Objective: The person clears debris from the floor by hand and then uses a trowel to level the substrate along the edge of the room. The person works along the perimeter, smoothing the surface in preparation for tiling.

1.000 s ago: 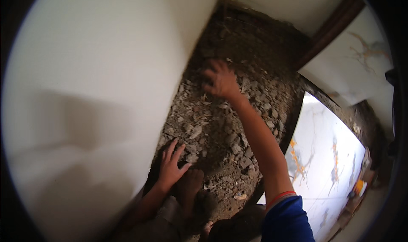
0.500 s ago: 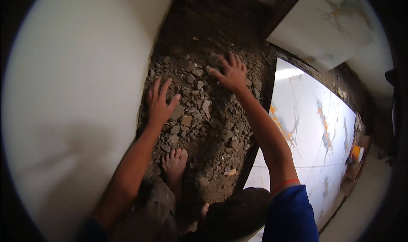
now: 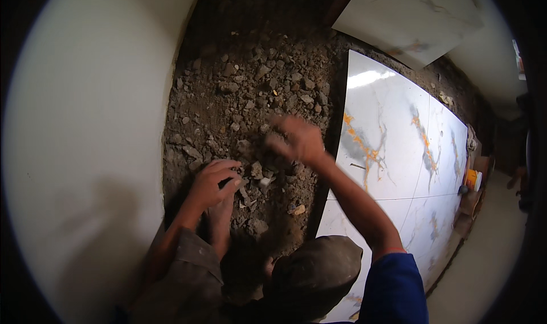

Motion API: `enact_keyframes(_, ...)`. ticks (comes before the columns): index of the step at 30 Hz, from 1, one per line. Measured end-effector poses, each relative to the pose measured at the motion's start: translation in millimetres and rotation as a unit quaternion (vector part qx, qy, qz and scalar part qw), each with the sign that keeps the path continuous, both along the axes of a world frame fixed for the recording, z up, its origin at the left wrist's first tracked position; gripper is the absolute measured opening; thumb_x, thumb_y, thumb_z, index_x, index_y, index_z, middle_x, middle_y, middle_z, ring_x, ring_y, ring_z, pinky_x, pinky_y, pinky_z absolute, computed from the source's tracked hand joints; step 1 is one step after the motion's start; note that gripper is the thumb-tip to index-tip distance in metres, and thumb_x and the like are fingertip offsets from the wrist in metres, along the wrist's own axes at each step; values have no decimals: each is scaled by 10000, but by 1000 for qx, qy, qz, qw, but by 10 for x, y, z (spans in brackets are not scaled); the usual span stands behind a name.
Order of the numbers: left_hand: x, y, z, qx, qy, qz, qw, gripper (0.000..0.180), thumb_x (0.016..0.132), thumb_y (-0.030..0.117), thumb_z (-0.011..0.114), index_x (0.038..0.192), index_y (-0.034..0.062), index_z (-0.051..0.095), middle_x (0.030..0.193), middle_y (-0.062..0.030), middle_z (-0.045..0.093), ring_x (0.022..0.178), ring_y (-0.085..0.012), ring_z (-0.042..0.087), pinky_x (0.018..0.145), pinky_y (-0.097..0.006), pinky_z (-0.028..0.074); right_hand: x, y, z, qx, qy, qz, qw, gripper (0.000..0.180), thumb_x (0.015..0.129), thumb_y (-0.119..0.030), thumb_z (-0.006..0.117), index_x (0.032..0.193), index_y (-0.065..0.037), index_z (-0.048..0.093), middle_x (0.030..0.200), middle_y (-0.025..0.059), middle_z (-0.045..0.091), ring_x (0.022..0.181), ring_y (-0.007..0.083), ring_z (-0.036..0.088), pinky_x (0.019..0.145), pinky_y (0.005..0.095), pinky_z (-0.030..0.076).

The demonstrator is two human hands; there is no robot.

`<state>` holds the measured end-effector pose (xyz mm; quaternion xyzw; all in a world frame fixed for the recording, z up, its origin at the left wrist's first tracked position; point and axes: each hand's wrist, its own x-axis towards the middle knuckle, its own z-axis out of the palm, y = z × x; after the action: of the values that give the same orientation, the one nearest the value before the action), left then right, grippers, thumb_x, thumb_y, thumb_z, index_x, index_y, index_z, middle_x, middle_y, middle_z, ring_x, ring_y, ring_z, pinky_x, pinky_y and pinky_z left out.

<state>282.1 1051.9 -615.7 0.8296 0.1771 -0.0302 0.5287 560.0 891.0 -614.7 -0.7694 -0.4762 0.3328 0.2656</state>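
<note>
We see, as the largest thing, a white wall (image 3: 85, 96) that rises well to the left of the tiled floor (image 3: 393, 110), whose glossy white surface carries grey and orange veining rather than lettering. The rubble bed (image 3: 228, 116), all loose earth and broken stone, lies just left of the tiled floor, filling the strip between it and the wall. Beyond the tiled floor's far edge we find a veined slab (image 3: 407, 19), set apart from it by a narrow band of dirt. Our dusty trouser knee (image 3: 316, 278) shows beside the tiled floor's near left part, and our blue sleeve (image 3: 393, 290) comes in over its near end. Left of the tiled floor, our right hand (image 3: 299, 139) is over the rubble, its fingers half bent and blurred; we cannot tell whether they hold anything. Farther left from the tiled floor, our left hand (image 3: 213, 183) has curled fingers, a narrow gap between them and the thumb; we cannot tell whether it grips the grey chunk at its tips. A bare foot (image 3: 221, 221) is just below it. Near the tiled floor's right edge sits a yellow-and-white container (image 3: 473, 179), any print too small to read.
</note>
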Motion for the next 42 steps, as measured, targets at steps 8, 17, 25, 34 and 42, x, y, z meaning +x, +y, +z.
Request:
enact_keyframes(8, -556, 13, 264, -5, -52, 170, 984, 269, 1006, 228, 655, 1017, -29, 733, 1273, -183, 710, 1174, -345, 675, 1018, -472, 520, 460, 122, -706, 22, -348, -211, 913, 379, 903, -326, 754, 1260, -222, 677, 1317, 119, 586, 1253, 359, 560, 933, 546, 492)
enact_keyframes(17, -1205, -356, 98, -47, -24, 259, 964, 242, 1015, 148, 630, 1039, -78, 712, 1162, -191, 725, 1016, -262, 702, 914, -380, 548, 795, 391, -327, 33, -315, -95, 944, 710, 954, -678, 615, 1494, -218, 578, 1463, 184, 566, 1381, 399, 501, 1097, 560, 449)
enact_keyframes(25, -1291, -370, 135, -36, -3, 277, 960, 234, 1022, 144, 606, 1030, -62, 717, 1121, -181, 735, 1015, -244, 699, 921, -368, 538, 130, 1504, -870, 7, -276, -30, 961, 993, 824, -959, 472, 1525, -262, 565, 1715, 196, 271, 1569, 442, 247, 1234, 690, 206)
enact_keyframes(34, -1877, -359, 1062, -57, -31, 252, 966, 243, 1005, 218, 677, 1061, -14, 721, 1220, -162, 712, 1089, -280, 691, 965, -401, 530, -1092, 747, -538, 94, -182, 169, 964, 536, 918, -682, 628, 1288, -299, 689, 1525, 50, 522, 1382, 307, 480, 1028, 560, 445)
enact_keyframes(42, -2945, -1039, 2486, 8, -57, 367, 928, 245, 1016, 220, 656, 1060, -13, 720, 1219, -193, 711, 1109, -295, 690, 971, -421, 534, -1367, 636, -358, 75, -180, 196, 961, 591, 905, -679, 638, 1336, -278, 686, 1526, 80, 493, 1347, 354, 471, 987, 590, 447)
